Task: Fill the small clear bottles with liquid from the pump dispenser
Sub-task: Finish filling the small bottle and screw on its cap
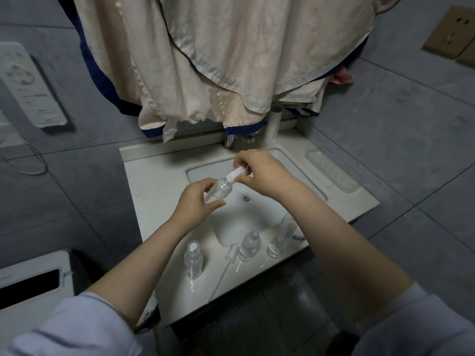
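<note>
My left hand (196, 201) grips a small clear bottle (220, 189), tilted over the white sink (331, 209). My right hand (259, 170) pinches the white cap (234, 174) at the bottle's neck. On the sink's front ledge stands a capped clear bottle (193, 259) at the left. An open clear bottle (249, 245) and another clear bottle (279, 244) stand further right. A white pump head with a long dip tube (226, 265) lies loose between the left and middle bottles.
Cream and navy cloth (218, 60) hangs low over the back of the sink and hides most of the faucet (228, 141). A white control panel (28, 86) is on the left wall, a socket (452, 34) on the right wall.
</note>
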